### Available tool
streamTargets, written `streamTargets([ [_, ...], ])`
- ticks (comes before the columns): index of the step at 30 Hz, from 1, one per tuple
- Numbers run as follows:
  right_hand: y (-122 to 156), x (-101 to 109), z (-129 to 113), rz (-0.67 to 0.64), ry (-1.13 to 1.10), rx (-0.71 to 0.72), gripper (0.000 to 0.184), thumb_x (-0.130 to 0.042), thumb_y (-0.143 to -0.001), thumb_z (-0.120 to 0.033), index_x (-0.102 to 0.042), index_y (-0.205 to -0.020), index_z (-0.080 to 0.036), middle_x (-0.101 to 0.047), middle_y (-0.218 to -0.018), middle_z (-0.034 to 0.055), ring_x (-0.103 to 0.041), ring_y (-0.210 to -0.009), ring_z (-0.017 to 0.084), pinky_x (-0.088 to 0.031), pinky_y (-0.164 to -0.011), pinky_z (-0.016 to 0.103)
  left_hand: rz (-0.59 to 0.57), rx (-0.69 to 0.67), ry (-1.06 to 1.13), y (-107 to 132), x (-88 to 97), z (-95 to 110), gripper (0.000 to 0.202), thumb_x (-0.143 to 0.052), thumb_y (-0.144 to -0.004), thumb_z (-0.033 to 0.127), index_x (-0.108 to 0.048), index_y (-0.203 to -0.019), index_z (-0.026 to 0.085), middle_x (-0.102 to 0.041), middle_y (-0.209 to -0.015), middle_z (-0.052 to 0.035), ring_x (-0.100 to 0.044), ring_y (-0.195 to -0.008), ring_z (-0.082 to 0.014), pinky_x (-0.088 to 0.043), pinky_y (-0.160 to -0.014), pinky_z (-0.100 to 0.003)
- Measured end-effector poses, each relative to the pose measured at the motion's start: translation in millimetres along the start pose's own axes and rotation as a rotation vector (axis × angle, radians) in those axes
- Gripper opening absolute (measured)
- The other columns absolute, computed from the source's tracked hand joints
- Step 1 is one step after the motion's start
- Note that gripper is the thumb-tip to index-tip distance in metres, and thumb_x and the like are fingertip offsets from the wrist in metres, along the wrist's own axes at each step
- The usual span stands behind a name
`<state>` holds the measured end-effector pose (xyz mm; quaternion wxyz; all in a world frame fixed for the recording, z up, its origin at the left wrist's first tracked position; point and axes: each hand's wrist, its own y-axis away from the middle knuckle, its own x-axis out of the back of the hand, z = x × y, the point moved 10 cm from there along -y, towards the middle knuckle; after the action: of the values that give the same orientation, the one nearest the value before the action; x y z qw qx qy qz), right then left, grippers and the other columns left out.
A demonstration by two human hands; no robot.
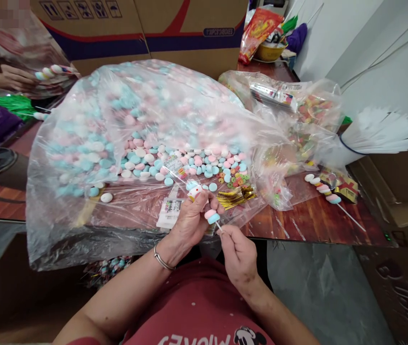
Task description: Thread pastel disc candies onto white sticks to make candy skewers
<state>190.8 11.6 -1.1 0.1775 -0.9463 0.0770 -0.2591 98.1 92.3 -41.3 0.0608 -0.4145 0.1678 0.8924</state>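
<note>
My left hand (pixel 191 218), a metal bangle on its wrist, is closed around the upper part of a marshmallow skewer (pixel 211 216). Pink and blue pieces show below its fingers. Over the skewer's far end there seems to be a see-through wrapper, partly hidden by the hand. My right hand (pixel 239 251) pinches the thin white stick under the lowest piece. Just beyond my hands, loose pink, white and blue marshmallows (pixel 146 158) spill at the mouth of a big plastic bag (pixel 92 103). Gold twist ties (pixel 235 197) and small gummy rings (pixel 238 179) lie beside them.
Another marshmallow skewer (pixel 328 190) rests on the wooden table (pixel 279 223) at right, near a container of white sticks (pixel 351 143). Candy bags (pixel 311 110) lie behind. A lidded mug (pixel 5 167) stands left. A co-worker's hand (pixel 19 79) holds a skewer by a large carton (pixel 189 28).
</note>
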Motion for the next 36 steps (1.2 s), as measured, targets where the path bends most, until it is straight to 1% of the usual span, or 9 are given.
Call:
streamTargets([
  [3,6.9,-6.3,24.7,-0.07,-0.265,-0.254,0.025,-0.042,-0.097,-0.025,-0.061,-0.082,-0.019,-0.044,-0.054,-0.0068,-0.036,-0.046,0.008,-0.029,-0.045,0.021,-0.031,0.026,-0.073,3.8,0.9,5.8,0.048,-0.088,-0.061,0.053,-0.071,-0.084,0.014,-0.073,-0.077,-0.0065,-0.07,-0.073,-0.0198,-0.055,-0.067,-0.029],
  [9,1.9,1.9,14.8,-0.054,-0.208,-0.151,0.022,-0.047,-0.093,-0.024,-0.063,-0.079,-0.019,-0.055,-0.06,-0.0037,-0.044,-0.05,0.008,-0.035,-0.049,0.021,0.064,-0.241,-0.07,-1.2,19.1,67.4,0.056,-0.087,-0.058,0.059,-0.071,-0.095,0.019,-0.076,-0.1,-0.0096,-0.069,-0.105,-0.0302,-0.056,-0.087,-0.04],
  [14,0.8,-2.9,12.8,-0.087,-0.179,-0.132,0.017,-0.053,-0.087,-0.023,-0.064,-0.075,-0.019,-0.06,-0.064,-0.0004,-0.051,-0.058,0.011,-0.04,-0.058,0.023,0.117,-0.232,0.001,-12.2,23.0,79.0,0.039,-0.088,-0.065,0.039,-0.067,-0.089,0.017,-0.072,-0.079,-0.0016,-0.071,-0.075,-0.0179,-0.059,-0.075,-0.032],
  [22,32.2,-47.6,45.7,-0.157,-0.84,-0.676,0.026,-0.048,-0.091,-0.038,-0.058,-0.076,-0.019,-0.026,-0.046,-0.0104,-0.019,-0.042,0.007,-0.017,-0.041,0.022,0.055,-0.082,0.053,-17.6,2.2,54.2,0.026,-0.084,-0.071,0.019,-0.059,-0.076,0.014,-0.05,-0.058,0.0072,-0.043,-0.042,-0.0022,-0.038,-0.039,-0.014],
  [24,28.5,-43.1,41.8,-0.139,-0.683,-0.566,0.025,-0.045,-0.093,-0.034,-0.058,-0.078,-0.019,-0.032,-0.047,-0.009,-0.025,-0.042,0.008,-0.021,-0.042,0.023,0.131,-0.119,0.049,-16.5,7.8,52.7,0.027,-0.084,-0.073,0.021,-0.058,-0.074,0.015,-0.049,-0.058,0.0075,-0.042,-0.042,-0.002,-0.038,-0.039,-0.014],
  [29,9.6,-9.4,-22.9,0.078,0.207,0.216,0.017,-0.049,-0.091,-0.009,-0.063,-0.085,-0.017,-0.053,-0.056,-0.0028,-0.044,-0.052,0.012,-0.032,-0.055,0.029,0.232,-0.297,-0.033,-7.7,12.8,54.6,0.034,-0.087,-0.068,0.03,-0.056,-0.074,0.016,-0.051,-0.059,0.007,-0.049,-0.047,-0.005,-0.043,-0.045,-0.017],
  [31,10.2,-7.9,-39.1,0.139,0.378,0.376,0.018,-0.049,-0.09,-0.004,-0.063,-0.09,-0.015,-0.053,-0.055,-0.0029,-0.044,-0.051,0.013,-0.031,-0.056,0.031,0.225,-0.317,-0.073,-3.8,10.0,50.1,0.038,-0.089,-0.065,0.034,-0.055,-0.072,0.017,-0.053,-0.059,0.0066,-0.051,-0.047,-0.0058,-0.043,-0.046,-0.018],
  [33,7.5,-7.8,-39.9,0.126,0.356,0.385,0.018,-0.048,-0.091,-0.005,-0.063,-0.092,-0.014,-0.056,-0.057,-0.0018,-0.046,-0.053,0.013,-0.032,-0.057,0.03,0.205,-0.282,-0.091,-1.3,7.9,42.1,0.041,-0.09,-0.063,0.036,-0.054,-0.068,0.017,-0.054,-0.057,0.0066,-0.051,-0.046,-0.0059,-0.042,-0.045,-0.017],
  [36,1.6,-10.2,-10.4,-0.003,0.029,0.111,0.021,-0.043,-0.097,-0.016,-0.061,-0.087,-0.017,-0.057,-0.061,-0.0018,-0.047,-0.053,0.011,-0.036,-0.054,0.026,0.123,-0.145,-0.095,-1.7,4.8,29.7,0.04,-0.09,-0.062,0.039,-0.059,-0.071,0.016,-0.055,-0.055,0.0051,-0.056,-0.048,-0.0089,-0.045,-0.047,-0.02],
])
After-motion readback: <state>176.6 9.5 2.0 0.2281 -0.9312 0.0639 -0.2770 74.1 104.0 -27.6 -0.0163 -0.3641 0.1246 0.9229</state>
